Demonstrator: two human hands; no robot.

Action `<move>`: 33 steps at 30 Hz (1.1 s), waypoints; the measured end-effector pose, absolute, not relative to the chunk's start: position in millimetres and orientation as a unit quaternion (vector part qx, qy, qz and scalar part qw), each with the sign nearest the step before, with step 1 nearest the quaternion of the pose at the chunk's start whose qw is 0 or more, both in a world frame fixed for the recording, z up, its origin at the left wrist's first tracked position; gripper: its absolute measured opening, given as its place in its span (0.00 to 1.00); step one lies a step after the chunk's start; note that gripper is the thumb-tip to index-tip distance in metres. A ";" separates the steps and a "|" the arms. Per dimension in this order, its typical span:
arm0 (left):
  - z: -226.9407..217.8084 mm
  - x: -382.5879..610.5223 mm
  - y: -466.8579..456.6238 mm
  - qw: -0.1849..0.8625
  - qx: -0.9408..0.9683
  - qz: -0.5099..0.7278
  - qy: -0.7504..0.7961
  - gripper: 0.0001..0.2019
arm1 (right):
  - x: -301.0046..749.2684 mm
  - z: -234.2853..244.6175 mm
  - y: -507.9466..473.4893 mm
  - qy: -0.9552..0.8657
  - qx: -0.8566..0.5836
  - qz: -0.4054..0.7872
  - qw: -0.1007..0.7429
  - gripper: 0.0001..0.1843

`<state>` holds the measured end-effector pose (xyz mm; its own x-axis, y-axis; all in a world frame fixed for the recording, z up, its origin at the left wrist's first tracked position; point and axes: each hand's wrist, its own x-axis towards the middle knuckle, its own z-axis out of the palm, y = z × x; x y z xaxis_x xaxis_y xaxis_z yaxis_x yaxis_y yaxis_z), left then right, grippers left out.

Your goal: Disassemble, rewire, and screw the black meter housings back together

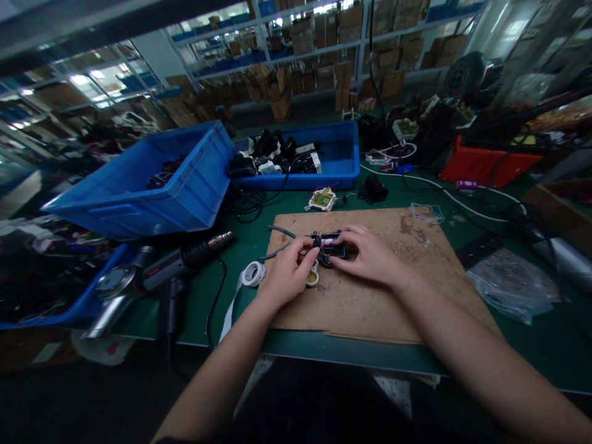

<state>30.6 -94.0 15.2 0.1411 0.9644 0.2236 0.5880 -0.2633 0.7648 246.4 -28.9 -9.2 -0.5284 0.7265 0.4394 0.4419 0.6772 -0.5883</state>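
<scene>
Both my hands meet over a brown board (370, 296) on the green table. My left hand (287, 271) pinches the left end of a small black device (330, 245) with wires. My right hand (365, 254) curls over the device's right side and grips it. A grey cable (277, 231) trails left from the device. Under my left fingers lies a small round yellowish piece (313, 279), partly hidden.
A white tape roll (253, 273) and a heat gun (185, 262) lie left of the board. Two blue bins (185, 179) (345, 160) stand behind, one holding black parts. A small circuit board (322, 198), a red crate (485, 163) and a plastic bag (509, 283) lie around.
</scene>
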 end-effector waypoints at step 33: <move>25.2 39.5 -70.5 0.052 0.921 0.172 0.344 0.11 | 238.3 -33.6 -16.2 -0.793 -0.386 0.251 0.399 0.08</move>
